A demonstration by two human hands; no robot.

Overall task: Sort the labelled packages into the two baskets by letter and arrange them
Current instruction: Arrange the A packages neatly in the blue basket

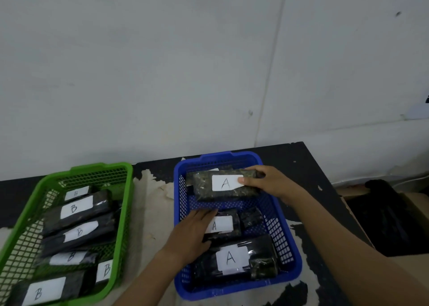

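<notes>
A blue basket [287, 247] on the right holds dark packages with white "A" labels. My right hand [267, 181] grips the right end of the rear A package [209, 187], thumb on its label. My left hand [192, 233] lies flat on the left part of the middle A package [228, 224], fingers together. A third A package [234, 259] lies at the front of the basket. A green basket [120, 213] on the left holds several dark packages marked "B" [76, 209], laid in a row.
Both baskets stand on a dark table with worn, peeling patches [151, 203] against a pale wall. An open cardboard box [390, 215] with dark contents sits off the table's right edge.
</notes>
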